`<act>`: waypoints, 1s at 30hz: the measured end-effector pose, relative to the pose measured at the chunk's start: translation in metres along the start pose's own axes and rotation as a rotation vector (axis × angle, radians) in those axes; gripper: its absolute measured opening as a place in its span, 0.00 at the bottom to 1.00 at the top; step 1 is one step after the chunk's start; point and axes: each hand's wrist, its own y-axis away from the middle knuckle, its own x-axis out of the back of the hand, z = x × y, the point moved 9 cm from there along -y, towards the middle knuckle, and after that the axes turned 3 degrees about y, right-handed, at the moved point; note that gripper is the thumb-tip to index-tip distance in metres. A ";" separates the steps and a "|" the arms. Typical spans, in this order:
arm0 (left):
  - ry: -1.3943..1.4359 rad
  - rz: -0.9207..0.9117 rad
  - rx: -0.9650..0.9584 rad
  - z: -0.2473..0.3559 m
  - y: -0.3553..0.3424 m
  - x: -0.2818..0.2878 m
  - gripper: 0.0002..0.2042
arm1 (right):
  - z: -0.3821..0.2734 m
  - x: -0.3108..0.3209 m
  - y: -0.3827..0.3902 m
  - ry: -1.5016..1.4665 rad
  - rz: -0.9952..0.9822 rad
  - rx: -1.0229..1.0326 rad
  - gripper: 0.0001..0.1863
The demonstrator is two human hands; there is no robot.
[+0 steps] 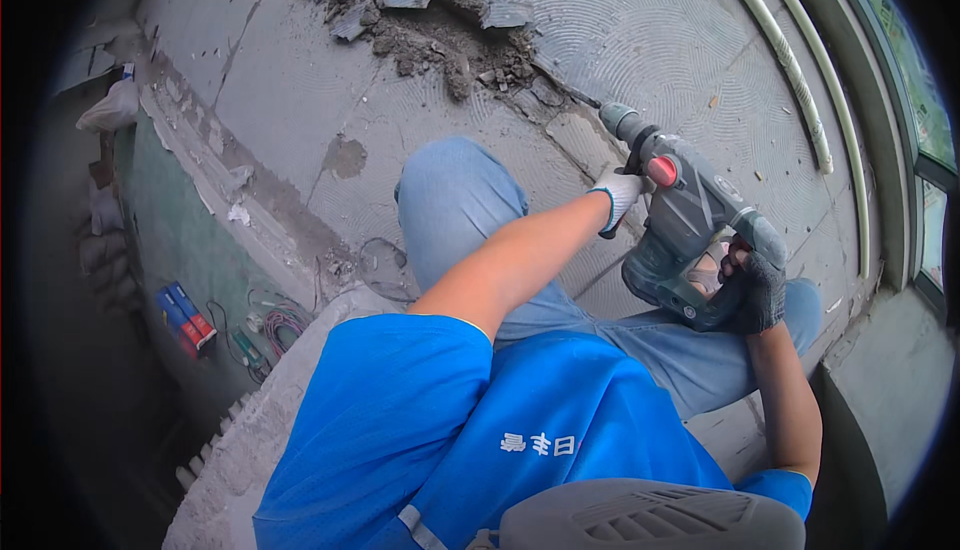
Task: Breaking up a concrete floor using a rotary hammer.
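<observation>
Rotary hammer [680, 212] — in the head view it sits just in front of the person's right leg [680, 365], above the floor [630, 30], its bit [572, 89] slanting toward the edge of the rubble [440, 45]. The left grip [621, 195] is wrapped around the side handle [634, 159]; the right grip [759, 292] is clenched on the rear handle [768, 240]. For controlled chiselling, it appears advisable to maintain a shallow bit angle, steer with the left, press evenly with the right — and keep both knees off the bit's line.
</observation>
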 end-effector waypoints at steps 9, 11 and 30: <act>-0.005 -0.037 0.028 -0.002 0.004 0.009 0.12 | 0.009 -0.002 -0.007 0.007 0.017 0.015 0.19; 0.035 0.018 0.013 -0.004 0.001 0.016 0.12 | 0.004 -0.013 -0.003 0.034 0.002 0.024 0.17; 0.524 -0.256 -0.128 0.018 0.034 -0.022 0.13 | -0.039 -0.047 0.046 0.426 -0.139 0.120 0.19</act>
